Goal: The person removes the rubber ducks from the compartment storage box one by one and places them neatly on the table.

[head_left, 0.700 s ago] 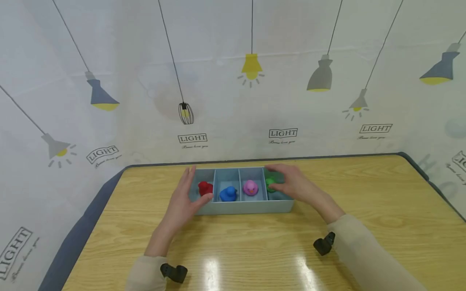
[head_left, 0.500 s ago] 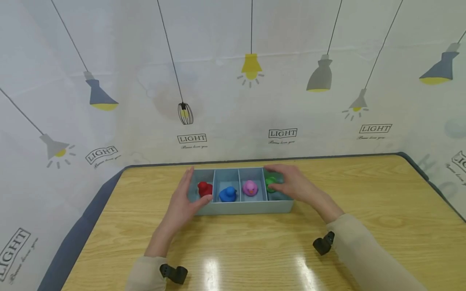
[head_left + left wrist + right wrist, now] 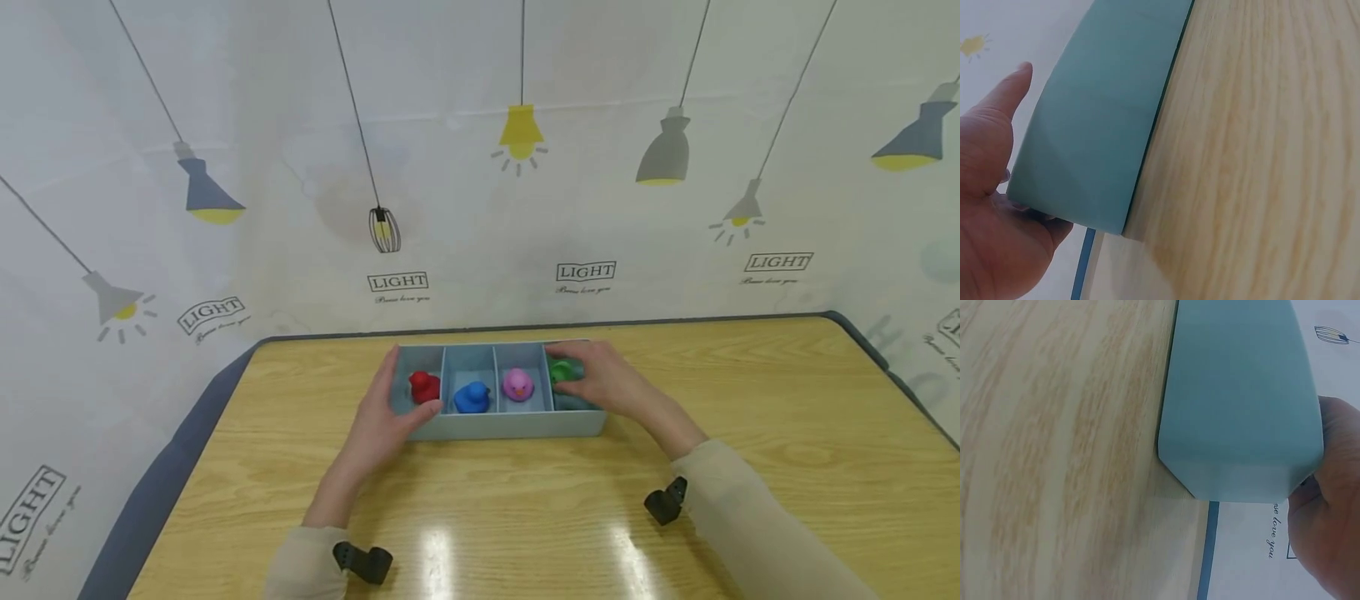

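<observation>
A long blue-grey tray (image 3: 502, 427) with dividers stands on the table, toy ducks in its compartments. From left to right they are a red duck (image 3: 425, 387), a blue duck (image 3: 472, 398), a pink duck (image 3: 518, 385) and a green duck (image 3: 562, 372). My left hand (image 3: 382, 421) lies against the tray's left end, fingers straight and thumb spread over the red duck's compartment. Over the right end is my right hand (image 3: 603, 379), with thumb and index finger apart, the green duck showing between them. Both wrist views show the tray's outer wall; most fingers there are hidden.
The tray rests near the back edge of a wood-grain table (image 3: 510, 517). Behind it hangs a white cloth (image 3: 450, 158) printed with lamps. A small black wrist camera (image 3: 363, 562) sits on the left sleeve, another wrist camera (image 3: 666, 502) on the right.
The head view has shifted slightly. Both hands, the tray and the ducks stay in place relative to one another.
</observation>
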